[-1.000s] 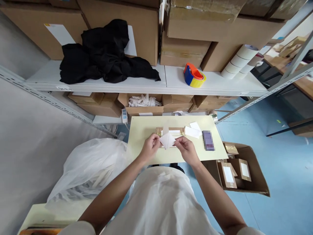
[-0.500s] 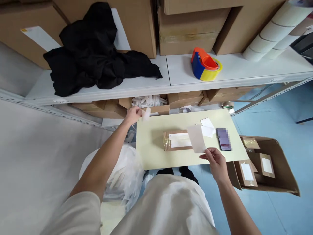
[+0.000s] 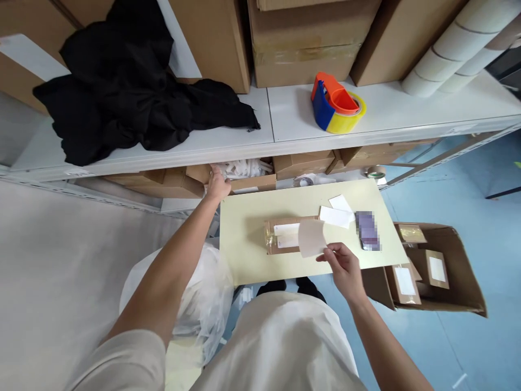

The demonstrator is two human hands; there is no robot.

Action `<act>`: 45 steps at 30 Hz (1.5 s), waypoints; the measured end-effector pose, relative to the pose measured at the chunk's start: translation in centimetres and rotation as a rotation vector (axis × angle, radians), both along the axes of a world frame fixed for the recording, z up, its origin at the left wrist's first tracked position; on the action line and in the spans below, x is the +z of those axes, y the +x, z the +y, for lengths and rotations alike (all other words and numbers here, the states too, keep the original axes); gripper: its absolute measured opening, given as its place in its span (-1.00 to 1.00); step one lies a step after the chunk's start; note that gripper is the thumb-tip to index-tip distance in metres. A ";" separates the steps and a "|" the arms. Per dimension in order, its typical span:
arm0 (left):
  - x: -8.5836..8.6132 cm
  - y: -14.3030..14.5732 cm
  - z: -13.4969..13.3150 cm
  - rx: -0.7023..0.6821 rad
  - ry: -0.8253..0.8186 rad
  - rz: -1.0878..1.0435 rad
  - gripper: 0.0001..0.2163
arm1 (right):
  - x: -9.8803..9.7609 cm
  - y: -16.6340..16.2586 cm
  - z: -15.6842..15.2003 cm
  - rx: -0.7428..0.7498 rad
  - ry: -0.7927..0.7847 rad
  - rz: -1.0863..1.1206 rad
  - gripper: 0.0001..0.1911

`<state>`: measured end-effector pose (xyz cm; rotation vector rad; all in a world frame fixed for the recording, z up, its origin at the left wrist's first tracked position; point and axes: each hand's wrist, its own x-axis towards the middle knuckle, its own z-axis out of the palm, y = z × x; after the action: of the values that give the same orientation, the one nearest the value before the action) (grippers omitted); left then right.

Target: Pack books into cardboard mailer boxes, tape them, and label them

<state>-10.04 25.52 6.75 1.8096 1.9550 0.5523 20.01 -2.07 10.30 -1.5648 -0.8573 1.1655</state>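
My right hand (image 3: pixel 340 265) pinches a curled white paper sheet (image 3: pixel 311 238) just above the front edge of a pale yellow table (image 3: pixel 244 239). Under the sheet lies a flat brown cardboard parcel (image 3: pixel 280 237) with a white label. My left hand (image 3: pixel 217 185) reaches forward to an open carton of white paper scraps (image 3: pixel 244 172) under the shelf; its fingers rest on the carton's edge and I cannot see what they hold. Two white slips (image 3: pixel 337 213) and a blurred purple item (image 3: pixel 367 230) lie at the table's right.
A white shelf (image 3: pixel 285 127) carries a black garment (image 3: pixel 122 98), an orange-blue tape dispenser (image 3: pixel 336 102), paper rolls (image 3: pixel 451 57) and cardboard boxes. An open carton of labelled parcels (image 3: pixel 427 269) stands on the blue floor at right. A white plastic bag (image 3: pixel 203 304) sits at left.
My hands separated: the left carried a peeled piece away from the table to the scrap carton, while the right kept the white sheet, which now curls over the parcel.
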 end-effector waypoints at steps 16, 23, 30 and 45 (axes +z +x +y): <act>6.0 15.0 -26.7 -0.411 0.434 -0.236 -0.90 | 1.9 2.9 -0.4 0.505 0.265 0.106 -0.66; 6.0 15.1 -27.2 -0.054 0.030 -0.765 -0.86 | 1.0 7.1 0.0 0.036 0.343 -0.392 -0.50; 4.8 15.3 -28.4 0.033 -0.170 -0.768 -0.80 | -0.6 8.5 0.6 0.217 0.162 -0.185 -0.74; -2.4 11.7 -21.7 0.137 -0.203 -0.375 -0.79 | -6.5 4.6 5.7 0.287 -0.055 -0.332 -0.74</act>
<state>1.65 3.87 4.30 1.3459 1.8087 0.6573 24.59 3.60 3.76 -1.7500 -1.3129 1.1512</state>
